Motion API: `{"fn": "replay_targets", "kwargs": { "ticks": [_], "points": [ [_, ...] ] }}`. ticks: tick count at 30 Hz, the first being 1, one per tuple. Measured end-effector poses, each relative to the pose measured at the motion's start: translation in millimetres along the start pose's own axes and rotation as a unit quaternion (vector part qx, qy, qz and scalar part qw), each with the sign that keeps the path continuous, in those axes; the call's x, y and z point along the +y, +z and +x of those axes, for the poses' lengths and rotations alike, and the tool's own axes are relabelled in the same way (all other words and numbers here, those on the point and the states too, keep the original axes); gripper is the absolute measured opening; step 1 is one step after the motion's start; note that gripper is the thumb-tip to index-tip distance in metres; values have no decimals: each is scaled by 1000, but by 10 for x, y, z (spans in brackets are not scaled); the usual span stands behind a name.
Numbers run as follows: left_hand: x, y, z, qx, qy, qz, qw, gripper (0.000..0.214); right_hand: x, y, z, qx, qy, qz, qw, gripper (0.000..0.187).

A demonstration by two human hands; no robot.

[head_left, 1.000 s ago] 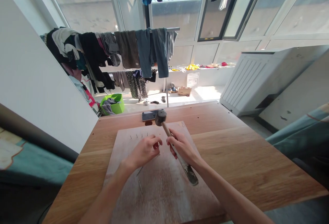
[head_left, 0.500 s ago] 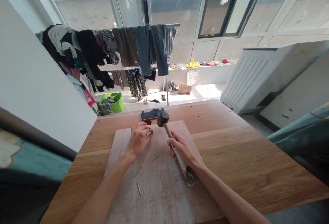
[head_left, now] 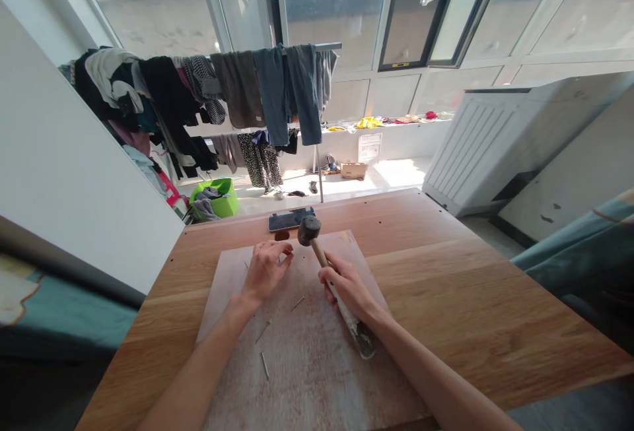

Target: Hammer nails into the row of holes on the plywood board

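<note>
My right hand (head_left: pixel 344 284) is wrapped round the wooden handle of a hammer (head_left: pixel 310 231) with a dark, blocky head. The hammer head is raised above the far part of a pale, worn board (head_left: pixel 317 378). Just left of the head, my left hand (head_left: pixel 267 269) is low over the board, thumb and fingers curled together; whatever is between the fingertips is too small to make out. Loose on the board lie a nail (head_left: pixel 265 365), a thinner nail (head_left: pixel 263 332) and another nail (head_left: pixel 298 303) between my forearms.
The board rests on a wooden table (head_left: pixel 446 286). Beyond it lie a phone (head_left: pixel 291 218) and a small round brown thing (head_left: pixel 282 235). Past the table stand a laundry rack with hanging trousers (head_left: pixel 303 94), a green basket (head_left: pixel 228 200) and a white ribbed cabinet-like unit (head_left: pixel 470 147).
The view has shifted slightly, moving the scene a little left. My left fingers have dipped a little, and the hammer head has moved slightly left, still raised in my right hand.
</note>
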State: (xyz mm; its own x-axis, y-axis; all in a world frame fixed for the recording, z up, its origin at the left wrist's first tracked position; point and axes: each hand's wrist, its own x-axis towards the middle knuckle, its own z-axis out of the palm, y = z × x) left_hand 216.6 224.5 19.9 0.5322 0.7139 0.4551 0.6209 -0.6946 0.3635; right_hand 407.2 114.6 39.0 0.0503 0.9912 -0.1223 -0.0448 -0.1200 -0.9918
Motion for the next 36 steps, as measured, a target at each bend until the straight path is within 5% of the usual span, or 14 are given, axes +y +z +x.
{"fn": "replay_targets", "kwargs": {
  "ticks": [6, 11, 19, 27, 32, 36],
  "points": [
    [6, 10, -10, -8, -6, -2, 1000, 8, 21, -15, -8, -5, -8, 3, 1000, 14],
    [8, 23, -17, -3, -25, -6, 1000, 38, 19, -59, -31, -24, -8, 7, 1000, 15],
    [-29, 60, -25, 25, 0, 2, 1000, 63, -32, -73, -84, -81, -51, -16, 995, 49],
    [-80, -10, -83, 78, 40, 86, 992, 67, 99, -75, -68, -82, -79, -92, 989, 54],
    [55, -284, -181, 81, 51, 99, 990, 25, 123, -78, -63, -87, -78, -94, 989, 55],
    [311, -437, -301, -14, 17, 54, 998, 9, 146, -69, -59, -90, -83, -79, 989, 54]
  ]
}}
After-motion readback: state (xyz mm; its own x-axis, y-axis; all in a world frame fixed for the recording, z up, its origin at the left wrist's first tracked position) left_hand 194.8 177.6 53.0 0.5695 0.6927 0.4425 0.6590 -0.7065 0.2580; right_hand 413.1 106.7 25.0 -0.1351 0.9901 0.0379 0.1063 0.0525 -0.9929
